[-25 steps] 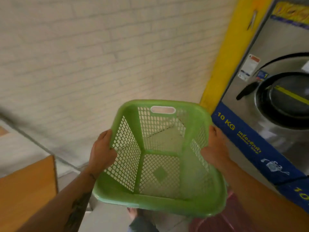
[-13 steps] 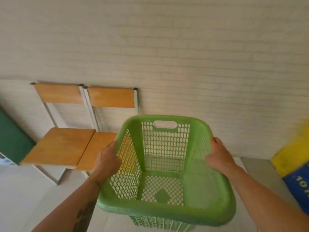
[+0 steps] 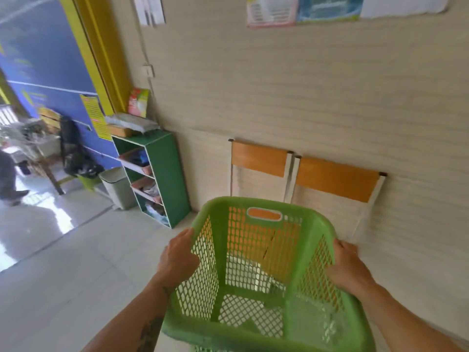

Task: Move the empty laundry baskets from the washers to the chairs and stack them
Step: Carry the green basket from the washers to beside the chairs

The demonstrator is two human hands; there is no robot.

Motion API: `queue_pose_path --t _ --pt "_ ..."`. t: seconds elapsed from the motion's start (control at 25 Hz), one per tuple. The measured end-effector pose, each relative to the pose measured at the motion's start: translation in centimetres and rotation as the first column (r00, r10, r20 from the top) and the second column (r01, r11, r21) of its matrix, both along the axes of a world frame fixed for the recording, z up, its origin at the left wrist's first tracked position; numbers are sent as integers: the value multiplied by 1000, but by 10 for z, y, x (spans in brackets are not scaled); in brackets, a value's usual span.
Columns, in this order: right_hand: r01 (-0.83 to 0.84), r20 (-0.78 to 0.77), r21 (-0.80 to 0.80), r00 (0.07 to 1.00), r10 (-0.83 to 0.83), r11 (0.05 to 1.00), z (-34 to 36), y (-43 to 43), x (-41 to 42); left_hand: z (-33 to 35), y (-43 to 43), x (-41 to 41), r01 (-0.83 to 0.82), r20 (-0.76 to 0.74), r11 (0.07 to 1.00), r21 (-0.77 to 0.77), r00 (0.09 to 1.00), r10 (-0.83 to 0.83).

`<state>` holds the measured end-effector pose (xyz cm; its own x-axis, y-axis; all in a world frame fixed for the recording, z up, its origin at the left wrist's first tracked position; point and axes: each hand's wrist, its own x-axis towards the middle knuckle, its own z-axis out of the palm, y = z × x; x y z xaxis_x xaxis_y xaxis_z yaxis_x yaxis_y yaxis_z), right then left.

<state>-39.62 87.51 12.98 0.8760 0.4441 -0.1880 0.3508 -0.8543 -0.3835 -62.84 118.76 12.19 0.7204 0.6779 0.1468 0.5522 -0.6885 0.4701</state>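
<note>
L hand (image 3: 177,257) + R hand (image 3: 349,269) each clamp green basket (image 3: 256,273) side rims | 2 chairs (image 3: 335,177) just ahead | risk: basket blocks seat view, could land off-edge, tip.

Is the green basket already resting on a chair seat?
No, both hands, left hand and right hand, hold the basket up in front of the chairs, whose seats show through its mesh.

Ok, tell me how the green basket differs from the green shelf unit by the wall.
The green basket is pale green with mesh walls, while the green shelf unit is dark green with solid panels. The basket is empty and held in the air by the left hand and right hand; the shelf unit stands on the floor with its compartments full. Both are green and open on one side.
</note>
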Motion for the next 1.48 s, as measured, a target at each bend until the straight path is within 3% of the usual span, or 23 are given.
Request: queue_pose_path --t 0.36,0.84,1.16,1.48 --pt "-282 19 46 959 282 958 -20 254 -1 7 193 -70 -180 -10 975 126 983 183" --pt "-396 81 -34 914 397 918 -37 552 41 4 444 -56 -292 57 947 131 956 287" --pt "-49 -20 -88 999 47 995 -83 675 38 -52 639 13 -93 4 996 -10 996 93" --pt "303 -138 -136 937 -321 943 -155 728 65 -124 739 122 130 -135 984 -119 980 -146"
